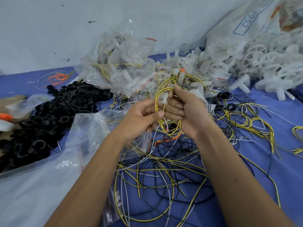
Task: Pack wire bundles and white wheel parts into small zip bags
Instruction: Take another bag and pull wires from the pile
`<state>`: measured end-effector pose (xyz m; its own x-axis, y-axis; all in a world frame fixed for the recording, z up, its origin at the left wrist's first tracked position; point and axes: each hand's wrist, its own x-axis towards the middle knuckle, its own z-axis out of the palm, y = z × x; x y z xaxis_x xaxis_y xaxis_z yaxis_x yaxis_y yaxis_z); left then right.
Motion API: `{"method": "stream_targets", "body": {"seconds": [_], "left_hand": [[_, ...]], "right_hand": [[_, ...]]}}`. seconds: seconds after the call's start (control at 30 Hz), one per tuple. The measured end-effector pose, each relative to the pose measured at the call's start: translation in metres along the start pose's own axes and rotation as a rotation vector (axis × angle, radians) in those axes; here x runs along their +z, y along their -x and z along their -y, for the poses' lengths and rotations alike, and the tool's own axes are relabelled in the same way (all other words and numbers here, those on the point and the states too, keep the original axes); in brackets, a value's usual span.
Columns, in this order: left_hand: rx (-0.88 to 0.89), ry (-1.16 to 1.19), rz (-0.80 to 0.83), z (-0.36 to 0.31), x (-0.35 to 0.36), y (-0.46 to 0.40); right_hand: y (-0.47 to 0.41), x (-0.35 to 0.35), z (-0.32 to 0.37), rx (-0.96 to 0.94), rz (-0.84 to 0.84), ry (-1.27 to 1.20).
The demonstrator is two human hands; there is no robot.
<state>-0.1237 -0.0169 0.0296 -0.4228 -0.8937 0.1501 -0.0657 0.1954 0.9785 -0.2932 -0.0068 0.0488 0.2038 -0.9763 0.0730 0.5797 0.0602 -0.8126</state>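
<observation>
Over the middle of the blue worktop (278,161), the left hand (144,117) and the right hand (185,110) both grip one coil of yellow wire (159,95), the left pinching its near side between thumb and fingers, the right curled round its far side together with a small white part (164,97). Loose yellow, black and white wires (155,174) lie tangled beneath the forearms towards the near edge. White wheels (246,58) are heaped at the far right corner, filled zip bags (124,63) are piled along the far edge, and black rings (49,115) lie by the left edge.
</observation>
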Motion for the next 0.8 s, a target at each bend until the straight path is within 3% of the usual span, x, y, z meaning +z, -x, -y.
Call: {"method": "stream_targets", "body": {"seconds": [0.2,0.3,0.37,0.5,0.63,0.8], "left_hand": [[-0.021,0.044,-0.069,0.002,-0.012,0.002],[-0.066,0.058,-0.088,0.003,-0.021,0.003],[-0.093,0.059,-0.108,0.004,-0.025,0.002],[-0.147,0.155,-0.166,0.004,-0.031,0.002],[-0.208,0.327,-0.162,0.001,-0.034,0.005],[-0.232,0.412,-0.124,-0.003,-0.036,0.007]], "right_hand": [[0.004,-0.023,0.006,-0.122,-0.383,0.538],[0.012,-0.037,0.012,-0.14,-0.32,1.014],[0.015,-0.04,0.013,-0.148,-0.246,1.172],[0.018,-0.033,0.011,-0.237,-0.17,1.269],[0.02,-0.033,0.011,-0.26,-0.2,1.112],[0.016,-0.044,0.008,-0.262,-0.338,1.22]]}}
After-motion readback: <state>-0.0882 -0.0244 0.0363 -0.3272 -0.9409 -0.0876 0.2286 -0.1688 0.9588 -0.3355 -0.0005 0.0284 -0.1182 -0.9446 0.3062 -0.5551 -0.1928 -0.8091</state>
